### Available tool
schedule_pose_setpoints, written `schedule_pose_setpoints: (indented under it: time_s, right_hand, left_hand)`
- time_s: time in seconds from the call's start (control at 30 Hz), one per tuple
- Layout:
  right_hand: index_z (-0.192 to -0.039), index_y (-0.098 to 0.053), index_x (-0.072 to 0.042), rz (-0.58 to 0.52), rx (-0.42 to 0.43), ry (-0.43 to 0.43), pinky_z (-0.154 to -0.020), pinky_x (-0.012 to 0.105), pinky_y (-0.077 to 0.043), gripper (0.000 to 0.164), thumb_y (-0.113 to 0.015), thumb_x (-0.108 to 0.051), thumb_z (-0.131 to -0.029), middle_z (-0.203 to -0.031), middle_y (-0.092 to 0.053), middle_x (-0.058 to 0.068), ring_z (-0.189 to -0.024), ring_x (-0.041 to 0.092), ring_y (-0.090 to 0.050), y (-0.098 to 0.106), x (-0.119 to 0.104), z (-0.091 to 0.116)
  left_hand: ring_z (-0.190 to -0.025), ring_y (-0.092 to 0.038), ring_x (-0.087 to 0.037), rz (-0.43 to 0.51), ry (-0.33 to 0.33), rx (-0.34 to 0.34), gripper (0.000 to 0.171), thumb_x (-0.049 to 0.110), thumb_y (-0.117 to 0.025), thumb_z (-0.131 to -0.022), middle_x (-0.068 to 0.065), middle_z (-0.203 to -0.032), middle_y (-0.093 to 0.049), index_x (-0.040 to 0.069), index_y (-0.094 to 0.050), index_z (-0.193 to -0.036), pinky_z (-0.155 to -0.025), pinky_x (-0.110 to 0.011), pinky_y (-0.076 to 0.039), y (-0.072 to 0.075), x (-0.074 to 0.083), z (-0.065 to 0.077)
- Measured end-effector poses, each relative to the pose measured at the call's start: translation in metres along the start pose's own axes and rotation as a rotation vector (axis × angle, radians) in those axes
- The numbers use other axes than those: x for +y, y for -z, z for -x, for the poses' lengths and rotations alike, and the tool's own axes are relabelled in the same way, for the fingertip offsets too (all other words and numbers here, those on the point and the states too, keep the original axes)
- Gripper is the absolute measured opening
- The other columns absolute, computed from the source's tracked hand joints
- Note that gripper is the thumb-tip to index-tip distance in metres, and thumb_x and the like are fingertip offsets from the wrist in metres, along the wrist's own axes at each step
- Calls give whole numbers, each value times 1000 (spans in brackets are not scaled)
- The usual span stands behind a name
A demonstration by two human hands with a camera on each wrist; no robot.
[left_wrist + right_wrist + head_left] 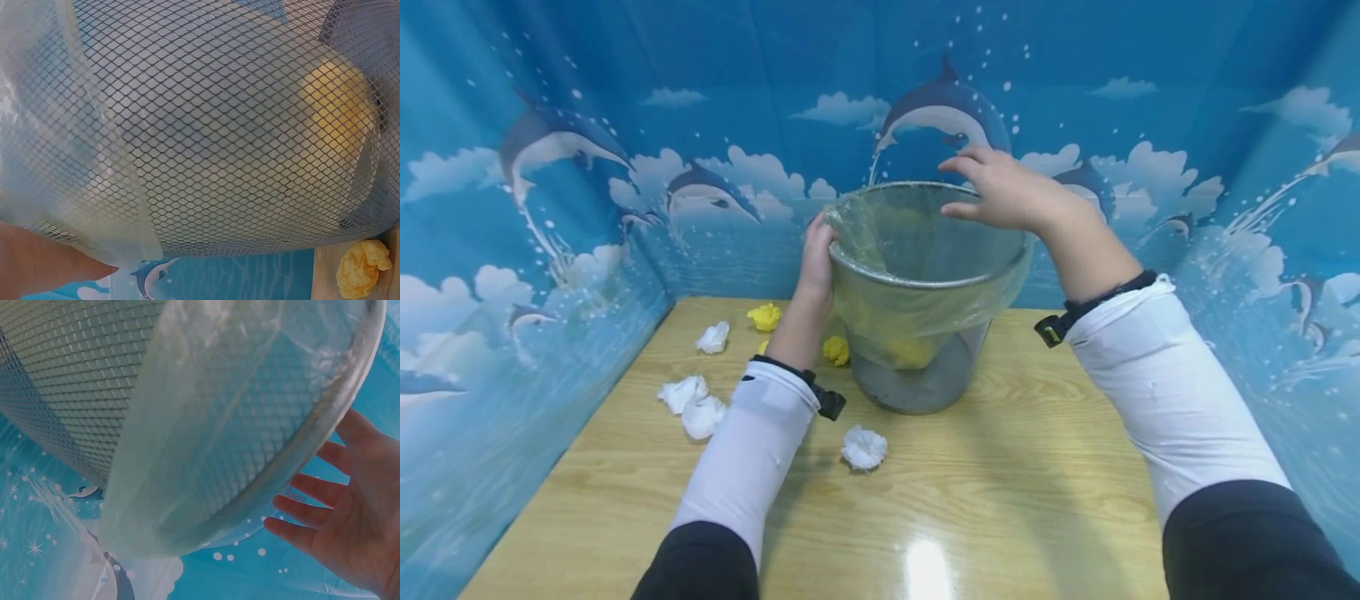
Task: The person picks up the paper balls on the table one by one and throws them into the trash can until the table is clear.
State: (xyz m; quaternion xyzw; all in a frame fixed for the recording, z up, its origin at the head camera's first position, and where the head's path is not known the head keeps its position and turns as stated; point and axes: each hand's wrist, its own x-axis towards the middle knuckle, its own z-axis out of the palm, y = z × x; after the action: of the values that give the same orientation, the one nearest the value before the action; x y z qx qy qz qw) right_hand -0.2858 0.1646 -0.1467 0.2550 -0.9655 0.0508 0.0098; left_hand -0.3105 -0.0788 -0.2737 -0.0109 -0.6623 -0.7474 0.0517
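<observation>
the left hand (817, 260) is clamped on the left rim of a wire-mesh wastebasket (952, 360), where the translucent yellow-green bin liner (925, 310) bunches. left of that arm, on the wood-grain tabletop (617, 508), lie two crumpled white papers (685, 393) side by side, a smaller white paper (712, 337) farther off, and a crumpled yellow paper (764, 317) near the far edge. a yellow paper ball (836, 351) sits between the left wrist and the basket's foot; a white paper ball (864, 448) lies on the near side of the basket.

the basket stands in the middle toward the far side, long axis upright, mouth up, the liner folded outward over its rim. the right hand (1000, 190) is at the far right of that mouth, holding nothing, fingers apart; the opening lies to its left, and the left hand is the nearer to the rim, being in contact.

the head view leaves the right fingertips' place unclear, while the right wrist view shows the spread fingers (306, 510) just beside the rim, outside it; i cannot tell whether the uppermost one touches. only the left wrist view shows the left thumb (47, 262) lying along the liner's folded hem, and, clearly through the mesh, a yellow lump (337, 106) low in the basket.
</observation>
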Motion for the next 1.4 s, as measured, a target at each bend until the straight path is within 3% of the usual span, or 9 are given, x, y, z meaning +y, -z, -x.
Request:
schedule_pose_setpoints:
  time_s: [0.47, 0.93, 1.4]
  right_hand:
    - [-156, -18, -12, 31, -8, -55, -115, 63, -12, 72, -48, -44, -99, -161, -3, 23, -147, 44, -1, -2, 18, 6]
    - [-157, -3, -20, 83, -5, -126, -112, 69, -5, 77, -38, -55, -99, -161, 9, 19, -146, 47, 6, -2, 42, 21]
    - [-157, 1, -22, 19, 29, -206, -108, 72, 5, 76, -27, -61, -98, -160, 16, 20, -143, 47, 18, -13, 77, 47]
  left_hand:
    - [-150, -9, -19, -9, -9, 7, 68, 19, -37, -89, 4, -162, -13, 23, -22, -155, -104, -38, -28, 0, -1, -1]
    - [-150, -5, -20, -15, -2, -7, 68, 21, -37, -90, 4, -163, -8, 24, -20, -156, -105, -39, -27, 1, -2, 0]
    - [-150, -6, -19, -15, -6, -14, 68, 20, -36, -90, 3, -163, -9, 23, -20, -155, -98, -37, -27, 2, 0, 0]
